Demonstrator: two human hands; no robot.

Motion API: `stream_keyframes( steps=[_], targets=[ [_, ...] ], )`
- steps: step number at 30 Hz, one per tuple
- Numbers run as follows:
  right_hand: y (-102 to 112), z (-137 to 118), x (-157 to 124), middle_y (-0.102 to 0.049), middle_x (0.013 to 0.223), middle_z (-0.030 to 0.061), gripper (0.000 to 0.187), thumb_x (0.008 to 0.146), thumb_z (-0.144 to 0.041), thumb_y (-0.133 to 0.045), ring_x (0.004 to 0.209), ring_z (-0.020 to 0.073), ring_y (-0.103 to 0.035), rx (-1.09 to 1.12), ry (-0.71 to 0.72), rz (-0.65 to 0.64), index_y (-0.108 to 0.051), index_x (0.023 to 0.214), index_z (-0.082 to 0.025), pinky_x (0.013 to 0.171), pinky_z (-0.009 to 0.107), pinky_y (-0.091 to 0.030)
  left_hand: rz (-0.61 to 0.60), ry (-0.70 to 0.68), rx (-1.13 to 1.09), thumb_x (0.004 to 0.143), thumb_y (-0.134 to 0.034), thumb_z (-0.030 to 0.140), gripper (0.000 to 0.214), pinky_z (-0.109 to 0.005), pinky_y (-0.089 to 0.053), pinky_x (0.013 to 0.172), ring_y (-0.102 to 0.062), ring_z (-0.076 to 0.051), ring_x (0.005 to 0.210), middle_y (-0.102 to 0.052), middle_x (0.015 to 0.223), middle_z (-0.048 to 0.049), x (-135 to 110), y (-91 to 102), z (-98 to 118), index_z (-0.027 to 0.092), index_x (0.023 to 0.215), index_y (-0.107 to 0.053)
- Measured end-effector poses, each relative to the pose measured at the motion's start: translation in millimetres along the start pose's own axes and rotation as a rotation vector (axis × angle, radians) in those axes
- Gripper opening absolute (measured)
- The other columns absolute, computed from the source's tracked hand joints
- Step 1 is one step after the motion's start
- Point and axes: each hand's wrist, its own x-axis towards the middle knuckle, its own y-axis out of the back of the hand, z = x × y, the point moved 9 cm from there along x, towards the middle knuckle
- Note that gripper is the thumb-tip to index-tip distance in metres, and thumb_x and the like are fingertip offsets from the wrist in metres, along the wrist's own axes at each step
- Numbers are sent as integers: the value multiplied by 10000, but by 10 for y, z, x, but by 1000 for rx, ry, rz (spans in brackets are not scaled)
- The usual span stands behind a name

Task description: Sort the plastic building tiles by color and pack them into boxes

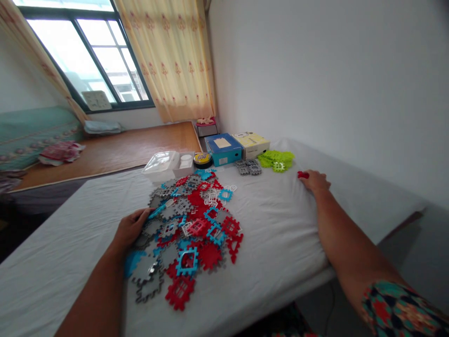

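Note:
A heap of flat toothed plastic tiles (191, 229) in red, blue, grey and white lies on the white sheet (280, 234). My left hand (131, 229) rests on the heap's left edge, its fingers curled on a grey tile. My right hand (315, 181) reaches far right and is closed on a small red piece (303, 175) that touches the sheet. A small pile of grey tiles (249, 167) and a pile of lime-green tiles (277, 159) lie beyond, between the two hands.
At the back of the sheet stand a clear plastic box (164, 164), a round yellow-and-black tin (202, 159), a blue box (223, 149) and a yellow box (251, 143). The white wall (333, 70) runs along the right. A wooden platform (115, 150) and a window (91, 51) lie behind.

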Motion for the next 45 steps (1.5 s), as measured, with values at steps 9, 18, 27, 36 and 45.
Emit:
stream_keyframes(
  steps=[9, 18, 27, 36, 45],
  targets=[
    [344, -556, -367, -540, 1318, 147, 438, 797, -424, -608, 1229, 398, -414, 112, 227, 215, -625, 1187, -225, 920, 610, -412, 1, -8, -22, 744, -470, 610, 536, -254, -500, 807, -659, -250, 964, -747, 954, -11, -44, 5, 72, 188, 924, -748],
    [12, -2484, -2576, -642, 1167, 83, 676, 693, -551, -725, 893, 218, -651, 478, 1251, -655, -552, 1278, -259, 735, 331, -539, 0, -28, -58, 763, -469, 602, 543, -262, -494, 828, -660, -239, 942, -746, 978, -24, -57, -27, 74, 171, 934, -751],
    [-129, -2561, -2556, -614, 1159, 98, 742, 758, -374, -704, 815, 180, -634, 477, 1274, -559, -375, 1408, -237, 754, 345, -528, -1, -39, -88, 798, -464, 599, 566, -261, -474, 850, -648, -236, 979, -742, 1011, -27, -21, -77, -46, 160, 1027, -737],
    [-117, -2572, -2690, -588, 1249, 110, 540, 784, -384, -687, 1149, 265, -551, 611, 1325, -390, -541, 1277, -222, 999, 452, -445, 37, -105, -166, 831, -426, 631, 597, -350, -440, 963, -619, -256, 1041, -725, 1056, -65, -82, -142, 228, 151, 1004, -734],
    [-141, -2411, -2097, -617, 1150, 103, 502, 763, -453, -652, 949, 230, -636, 725, 1065, -434, -585, 1202, -220, 682, 329, -572, -76, -265, -195, 742, -593, 650, 587, -394, -421, 1022, -592, -266, 1113, -667, 1177, -111, -164, -229, 540, 174, 1062, -714]
  ],
)
